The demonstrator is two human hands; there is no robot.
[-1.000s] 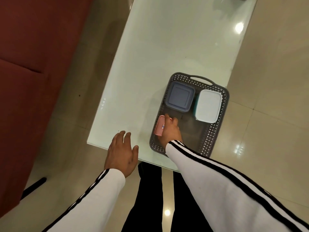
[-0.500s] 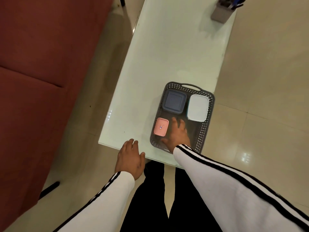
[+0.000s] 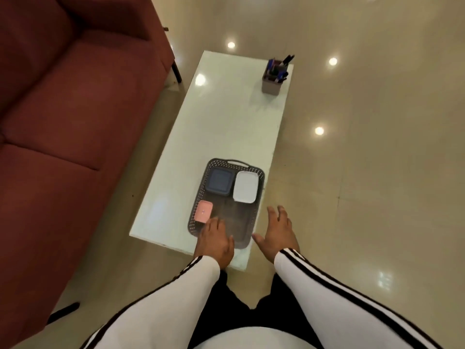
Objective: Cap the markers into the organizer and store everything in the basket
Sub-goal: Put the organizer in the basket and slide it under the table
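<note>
Grip: neither hand holds anything. The left hand [image 3: 215, 239] has relaxed, slightly bent fingers over the near left corner of the basket [image 3: 259, 195]; cannot tell if it touches the rim. The right hand [image 3: 279, 233] has its fingers spread, thumb out, just beside the basket's near right corner.

The dark mesh basket sits at the near end of the tabletop [image 3: 226, 122]. Inside it are a dark blue box [image 3: 219, 182] far left, a white box [image 3: 246, 186] far right just beside it, and a pink case [image 3: 203, 211] near left.

The grey organizer [image 3: 272, 84] stands upright at the far right corner of the tabletop, well apart from the basket, with markers [image 3: 276, 69] sticking up from it; caps too small to tell. A red sofa [image 3: 63, 96] is on the left.
</note>
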